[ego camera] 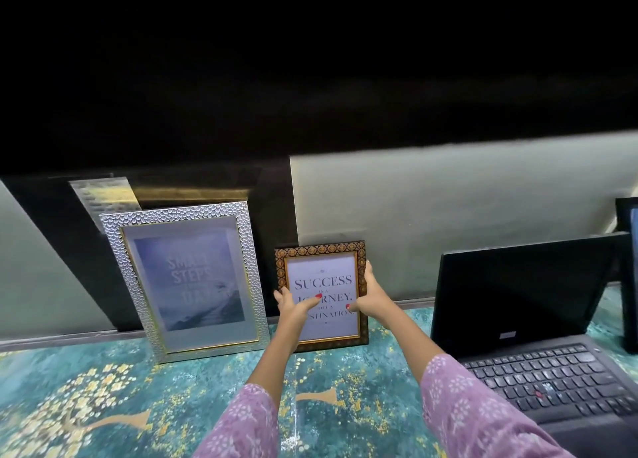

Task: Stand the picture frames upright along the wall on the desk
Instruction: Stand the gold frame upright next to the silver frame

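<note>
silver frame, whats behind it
Behind the silver frame, two more frames lean on the wall: a silver textured one and a gold-edged one. Only their top edges show; their pictures are covered.

Teal, gold-patterned desk [103, 388] bearing silver frame [183, 281], dark ornate frame [322, 250], laptop [538, 371], perhaps another screen [626, 274]

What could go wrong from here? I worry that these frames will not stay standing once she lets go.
Both hands, left and right, grip the small brown frame, which stands nearly upright; with little lean it may tip forward when released. The silver frame leans close on its left, so a sideways slip could knock it. The open laptop sits near on the right and could be bumped as the arm withdraws.
</note>
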The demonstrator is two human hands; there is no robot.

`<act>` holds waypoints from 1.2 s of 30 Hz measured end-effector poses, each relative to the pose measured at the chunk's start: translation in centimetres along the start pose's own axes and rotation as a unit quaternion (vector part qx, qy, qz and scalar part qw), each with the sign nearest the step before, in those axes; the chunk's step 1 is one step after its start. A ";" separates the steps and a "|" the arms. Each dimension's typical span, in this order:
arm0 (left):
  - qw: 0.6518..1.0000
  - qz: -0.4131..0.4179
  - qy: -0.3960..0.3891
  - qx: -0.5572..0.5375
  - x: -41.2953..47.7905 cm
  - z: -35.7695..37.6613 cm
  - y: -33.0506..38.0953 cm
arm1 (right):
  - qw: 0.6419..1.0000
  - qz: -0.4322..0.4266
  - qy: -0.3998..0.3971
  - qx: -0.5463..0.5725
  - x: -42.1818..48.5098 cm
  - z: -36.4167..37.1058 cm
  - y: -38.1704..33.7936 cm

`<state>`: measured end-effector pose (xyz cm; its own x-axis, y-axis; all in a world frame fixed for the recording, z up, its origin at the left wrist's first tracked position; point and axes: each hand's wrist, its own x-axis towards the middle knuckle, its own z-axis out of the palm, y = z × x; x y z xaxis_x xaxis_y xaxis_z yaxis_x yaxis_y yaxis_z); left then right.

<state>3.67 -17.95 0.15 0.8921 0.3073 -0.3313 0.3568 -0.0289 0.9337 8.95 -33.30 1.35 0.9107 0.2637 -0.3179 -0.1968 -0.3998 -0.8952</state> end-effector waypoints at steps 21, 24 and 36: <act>0.998 0.032 -0.038 0.039 -0.6 -0.7 0.3 | 1.000 -0.017 0.014 -0.003 0.5 0.3 0.0; 0.995 0.033 -0.004 0.091 -1.7 -0.5 -0.5 | 0.987 -0.057 0.048 -0.141 -1.0 0.2 0.2; 0.976 0.075 -0.035 0.204 -13.5 -2.0 -11.8 | 0.922 -0.092 -0.105 -0.362 -15.6 4.8 11.8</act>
<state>-13.13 -19.87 -6.14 0.9541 0.2063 -0.2173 0.2896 -0.4488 0.8454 -9.32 -37.91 -5.78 0.7995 0.5187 -0.3027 0.3172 -0.7927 -0.5206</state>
